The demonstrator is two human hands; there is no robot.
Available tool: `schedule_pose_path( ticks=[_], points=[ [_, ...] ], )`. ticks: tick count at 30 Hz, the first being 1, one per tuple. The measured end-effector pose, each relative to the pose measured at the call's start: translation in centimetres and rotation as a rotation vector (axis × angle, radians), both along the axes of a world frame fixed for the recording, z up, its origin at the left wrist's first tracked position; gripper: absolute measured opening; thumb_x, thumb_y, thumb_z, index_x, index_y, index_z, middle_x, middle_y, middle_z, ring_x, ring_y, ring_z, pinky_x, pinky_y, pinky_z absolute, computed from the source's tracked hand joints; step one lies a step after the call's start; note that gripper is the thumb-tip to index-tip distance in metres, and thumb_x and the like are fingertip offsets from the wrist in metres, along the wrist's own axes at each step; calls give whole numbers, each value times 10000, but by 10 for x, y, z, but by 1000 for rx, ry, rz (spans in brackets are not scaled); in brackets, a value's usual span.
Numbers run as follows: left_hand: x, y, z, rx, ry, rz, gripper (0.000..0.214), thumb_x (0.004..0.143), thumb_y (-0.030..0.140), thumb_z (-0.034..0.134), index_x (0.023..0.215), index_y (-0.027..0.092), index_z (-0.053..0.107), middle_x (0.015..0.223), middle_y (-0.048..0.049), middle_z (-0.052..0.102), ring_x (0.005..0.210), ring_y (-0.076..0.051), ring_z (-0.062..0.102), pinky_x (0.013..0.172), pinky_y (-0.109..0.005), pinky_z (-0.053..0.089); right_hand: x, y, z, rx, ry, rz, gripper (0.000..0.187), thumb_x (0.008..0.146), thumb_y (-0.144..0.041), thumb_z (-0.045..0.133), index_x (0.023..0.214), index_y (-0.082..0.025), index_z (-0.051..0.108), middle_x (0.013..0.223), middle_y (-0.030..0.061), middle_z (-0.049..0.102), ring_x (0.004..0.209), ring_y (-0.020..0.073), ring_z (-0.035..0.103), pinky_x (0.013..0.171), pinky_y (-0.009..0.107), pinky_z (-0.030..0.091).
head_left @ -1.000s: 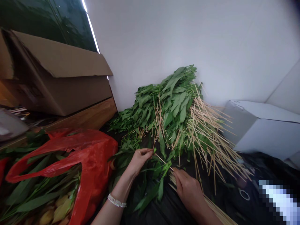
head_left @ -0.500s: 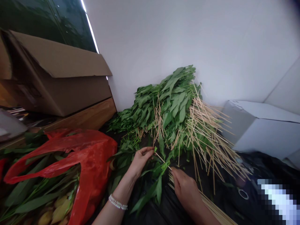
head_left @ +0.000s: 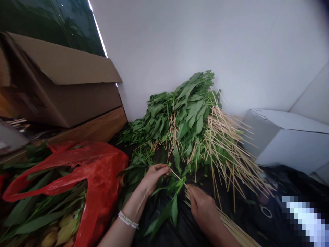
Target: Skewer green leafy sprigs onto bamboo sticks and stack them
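— Where are the hands?

— Low in the middle. The left hand [head_left: 154,175] has its grip pinched shut, thumb and forefinger on a leafy stem [head_left: 174,207] at the upper tip of a thin skewer [head_left: 177,175]. The right hand [head_left: 203,209], at 4 o'clock from the left, has its grip closed on the skewer's lower end. The skewer slants between the two hands, above a black sheet [head_left: 190,231].

— And the containers?

— A red bag [head_left: 102,164] lies open at 9 o'clock from the hands. It is stuffed with long green leaves, with yellowish pieces low down that I cannot make out. A brown cardboard box [head_left: 64,85] sits at 10 o'clock with a flap raised and its inside too dark to read. A white box [head_left: 285,137] stands at 2 o'clock with its top shut.

— What's behind?

— At 12 o'clock a pile of greens [head_left: 190,116], threaded on sticks, leans against the white wall. A loose bundle of sticks [head_left: 231,224] lies under the right wrist, at 5 o'clock.
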State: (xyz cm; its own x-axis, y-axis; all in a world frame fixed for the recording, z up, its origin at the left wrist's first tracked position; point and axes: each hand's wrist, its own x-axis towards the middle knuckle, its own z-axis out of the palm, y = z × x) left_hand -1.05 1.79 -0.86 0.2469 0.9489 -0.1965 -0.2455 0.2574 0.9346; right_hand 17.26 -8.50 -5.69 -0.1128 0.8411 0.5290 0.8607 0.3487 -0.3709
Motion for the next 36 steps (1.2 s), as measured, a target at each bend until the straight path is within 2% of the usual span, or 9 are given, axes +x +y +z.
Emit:
schedule_pose_path(
  ticks=[4,10,17,22,24,26,28,31,36],
  points=[
    [2,-2,-3,-4,18,-17,264,577,303,808,731,117,702,701,-54,689,584,-91,574,539,-184,412,0,0,1,12,-39,-10,324,905,-125,298,1052,-159,584,852,72,663,827,169,653,744,255,497],
    [14,-13,-4,-30,77,-172,288,531,304,827,715,113,716,641,-44,684,581,-110,586,619,-212,452,-3,0,5,20,-78,-17,335,903,-112,307,1115,-138,565,805,67,654,766,166,654,691,241,490],
    [14,-14,-6,74,164,-231,363,513,364,825,754,113,722,699,-38,681,615,-124,574,638,-232,444,-1,1,4,10,-91,-28,337,910,-124,304,1123,-147,564,841,70,661,797,178,658,700,253,496],
    [19,-19,-9,225,347,-300,386,654,477,704,635,92,704,525,9,571,497,-88,455,514,-209,353,1,3,6,9,-67,-16,350,918,-141,290,1135,-135,565,821,78,658,800,181,660,719,259,501],
    [21,-20,-7,249,369,-331,410,681,502,670,638,96,703,519,16,556,506,-92,455,519,-209,347,1,3,7,3,-30,-20,348,922,-148,289,1133,-139,566,834,81,657,814,178,658,743,260,497],
    [21,-20,-5,241,314,-302,403,670,501,684,755,108,721,625,-1,620,591,-118,521,588,-217,391,0,3,7,-7,15,-15,340,924,-152,295,1130,-149,565,859,78,656,837,172,654,777,259,490],
    [20,-18,-4,192,211,-213,420,637,486,722,848,122,716,712,-20,661,658,-135,566,659,-231,425,0,2,7,-12,39,-1,329,922,-154,307,1124,-152,566,875,76,655,851,169,651,800,260,483],
    [19,-14,-6,55,100,-118,403,569,455,779,775,117,702,675,-37,670,595,-124,577,636,-239,445,-1,2,5,-21,38,16,323,919,-155,315,1120,-152,569,874,71,653,850,167,649,794,262,485],
    [23,-15,-15,-33,79,-109,395,480,400,836,697,100,701,631,-45,677,550,-116,580,604,-232,454,-2,3,3,-23,30,17,325,922,-152,302,1092,-142,579,844,71,650,833,171,648,769,268,485]
  ],
)
